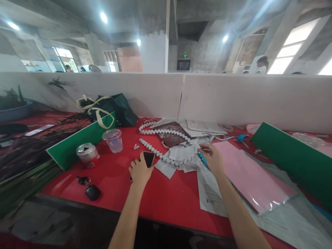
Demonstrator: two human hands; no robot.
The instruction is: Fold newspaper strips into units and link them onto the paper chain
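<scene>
My left hand (140,170) is wrapped around a dark smartphone (149,158) at the middle of the red table. A long zigzag chain of folded white paper (169,132) curves in a loop across the tabletop. Its right bend lies at the fingertips of my right hand (212,157), which are closed on it. Beneath that hand a slim blue object (203,159) shows in part; its kind is hidden. Printed paper pieces (178,152) lie under the chain. One small folded strip (136,146) rests apart from it, left of the chain's end.
A clear plastic cup (114,141), a drink can (87,155) and keys with a black fob (92,192) stand or lie left. Green dividers (80,141) flank the workspace, with a dark green bag (123,109) behind. Pink sheets (249,173) lie right, before a white partition (220,97).
</scene>
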